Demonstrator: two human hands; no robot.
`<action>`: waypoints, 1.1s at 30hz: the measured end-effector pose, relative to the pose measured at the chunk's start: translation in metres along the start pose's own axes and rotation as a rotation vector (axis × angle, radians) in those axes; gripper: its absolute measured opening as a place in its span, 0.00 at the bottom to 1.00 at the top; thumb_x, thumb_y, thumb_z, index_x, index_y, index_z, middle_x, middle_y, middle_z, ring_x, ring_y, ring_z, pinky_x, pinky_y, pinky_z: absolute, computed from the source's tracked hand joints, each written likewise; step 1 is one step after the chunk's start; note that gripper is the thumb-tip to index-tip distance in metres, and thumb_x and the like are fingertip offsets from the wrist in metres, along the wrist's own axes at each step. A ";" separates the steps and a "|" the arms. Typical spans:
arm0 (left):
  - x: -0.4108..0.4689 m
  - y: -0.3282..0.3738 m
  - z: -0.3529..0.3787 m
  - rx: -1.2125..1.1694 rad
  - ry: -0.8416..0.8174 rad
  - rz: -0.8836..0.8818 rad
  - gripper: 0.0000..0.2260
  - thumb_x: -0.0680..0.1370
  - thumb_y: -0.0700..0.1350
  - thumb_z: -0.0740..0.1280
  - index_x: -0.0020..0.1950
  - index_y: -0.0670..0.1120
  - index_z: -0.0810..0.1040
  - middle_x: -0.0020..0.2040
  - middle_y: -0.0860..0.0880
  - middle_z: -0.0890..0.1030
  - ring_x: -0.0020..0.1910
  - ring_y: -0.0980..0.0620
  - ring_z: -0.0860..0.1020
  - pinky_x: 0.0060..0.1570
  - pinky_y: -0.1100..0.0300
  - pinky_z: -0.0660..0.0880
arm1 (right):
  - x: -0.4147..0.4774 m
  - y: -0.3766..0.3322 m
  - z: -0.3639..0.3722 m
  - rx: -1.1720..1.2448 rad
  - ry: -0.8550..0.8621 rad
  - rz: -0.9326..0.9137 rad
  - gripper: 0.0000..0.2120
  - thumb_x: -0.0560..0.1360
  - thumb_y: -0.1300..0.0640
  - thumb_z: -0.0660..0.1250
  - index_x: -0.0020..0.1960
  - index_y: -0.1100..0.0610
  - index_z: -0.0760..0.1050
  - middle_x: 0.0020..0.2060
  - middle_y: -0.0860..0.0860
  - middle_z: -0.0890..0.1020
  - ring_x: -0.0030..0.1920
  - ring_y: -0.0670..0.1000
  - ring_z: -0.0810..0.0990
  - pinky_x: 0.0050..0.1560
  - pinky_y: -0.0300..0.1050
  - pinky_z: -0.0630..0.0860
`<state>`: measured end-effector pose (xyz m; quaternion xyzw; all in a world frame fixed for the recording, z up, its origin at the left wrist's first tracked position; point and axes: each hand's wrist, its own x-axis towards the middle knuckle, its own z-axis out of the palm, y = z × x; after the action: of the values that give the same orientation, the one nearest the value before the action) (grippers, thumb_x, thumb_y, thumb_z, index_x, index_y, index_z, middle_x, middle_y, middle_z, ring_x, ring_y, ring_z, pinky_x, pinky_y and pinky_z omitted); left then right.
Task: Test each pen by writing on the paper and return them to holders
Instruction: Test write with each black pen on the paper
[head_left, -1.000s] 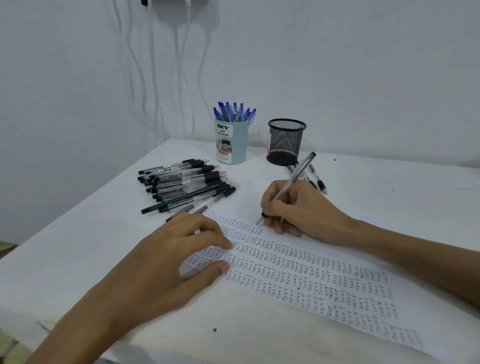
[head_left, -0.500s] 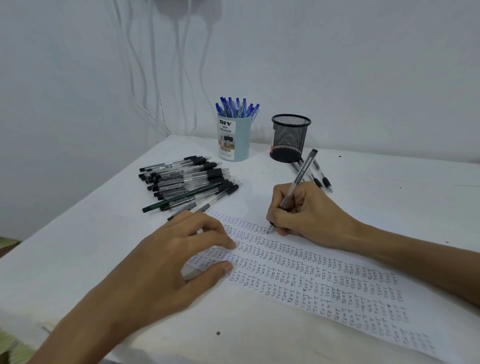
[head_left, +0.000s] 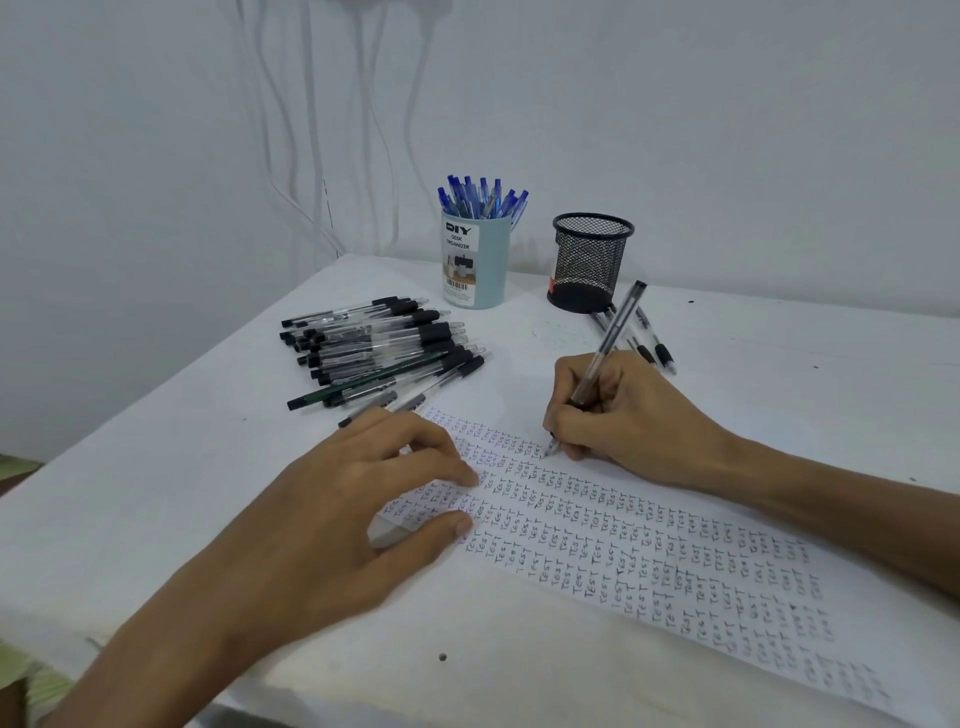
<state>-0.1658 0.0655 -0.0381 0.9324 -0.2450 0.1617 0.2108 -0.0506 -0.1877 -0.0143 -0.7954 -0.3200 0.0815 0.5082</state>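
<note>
My right hand grips a clear pen with a black cap end, its tip touching the white paper at the end of the top row of written "TEST" words. My left hand presses the paper's left end with fingertips and thumb spread. A pile of black pens lies on the table left of the paper. A light blue holder filled with blue pens stands at the back. Beside it stands a black mesh holder.
A few black pens lie on the table in front of the mesh holder, partly behind my right hand. The white table meets a white wall at the back, with cables hanging down it. The table's left edge drops off.
My right hand has moved the pen tip rightward along the top row, writing. The pen stands more upright. My left hand has stayed pressing the paper.
</note>
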 end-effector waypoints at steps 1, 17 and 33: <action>0.000 0.000 0.000 -0.002 0.000 -0.001 0.14 0.81 0.64 0.62 0.61 0.61 0.81 0.60 0.64 0.76 0.60 0.60 0.77 0.63 0.65 0.70 | 0.000 0.000 0.000 0.003 0.014 0.009 0.08 0.75 0.70 0.69 0.38 0.64 0.77 0.27 0.57 0.80 0.26 0.46 0.74 0.31 0.35 0.70; -0.001 -0.001 0.000 -0.006 -0.014 -0.015 0.14 0.81 0.64 0.63 0.62 0.61 0.81 0.61 0.65 0.76 0.62 0.61 0.77 0.64 0.64 0.70 | 0.000 0.000 0.001 0.003 0.043 0.038 0.07 0.76 0.68 0.68 0.39 0.67 0.75 0.27 0.57 0.80 0.25 0.49 0.68 0.27 0.39 0.65; -0.001 -0.001 0.000 0.000 -0.013 -0.016 0.15 0.81 0.64 0.63 0.62 0.61 0.81 0.61 0.64 0.76 0.61 0.62 0.76 0.68 0.66 0.66 | 0.001 0.005 -0.001 0.012 0.063 0.017 0.07 0.76 0.68 0.68 0.39 0.66 0.75 0.27 0.57 0.80 0.27 0.53 0.69 0.27 0.42 0.67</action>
<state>-0.1660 0.0664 -0.0388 0.9354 -0.2390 0.1537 0.2105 -0.0471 -0.1888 -0.0179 -0.7973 -0.2964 0.0628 0.5221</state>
